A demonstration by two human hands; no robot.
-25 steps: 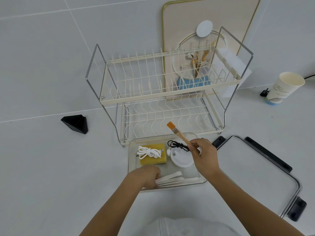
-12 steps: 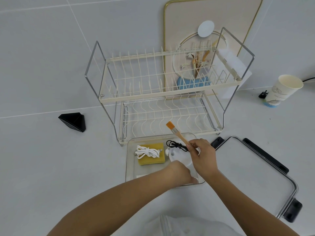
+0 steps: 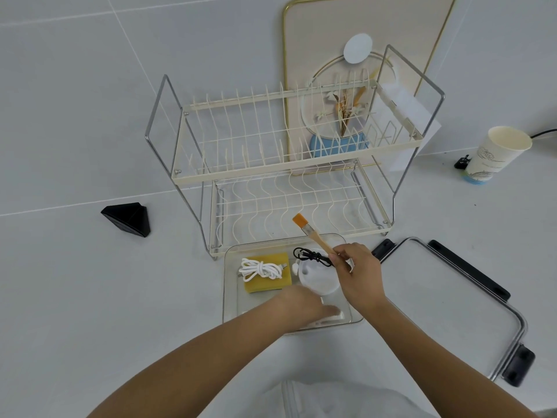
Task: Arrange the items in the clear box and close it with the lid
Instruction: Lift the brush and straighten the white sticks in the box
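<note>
The clear box (image 3: pixel 229 285) sits on the white counter in front of me. It holds a yellow sponge (image 3: pixel 262 287) with a coiled white cable (image 3: pixel 260 268) on top. Beside these are a round white piece (image 3: pixel 319 282) and a black cable (image 3: pixel 312 256). My right hand (image 3: pixel 358 276) grips the wooden handle of a brush (image 3: pixel 315 238), whose orange bristles point up and away over the box's far edge. My left hand (image 3: pixel 304 306) lies palm down in the box's near right part on flat white pieces (image 3: pixel 333 319); its grip is hidden. The lid (image 3: pixel 446 297) with black clips lies to the right.
A two-tier wire dish rack (image 3: pixel 289 173) stands right behind the box, with a gold-edged board (image 3: pixel 361 31) leaning on the wall behind it. A black triangular object (image 3: pixel 128 220) lies at the left. At the far right stands a paper cup (image 3: pixel 494 155).
My left hand has slid from the box's near left edge to its near right part, over the white pieces. My right hand with the brush has hardly moved.
</note>
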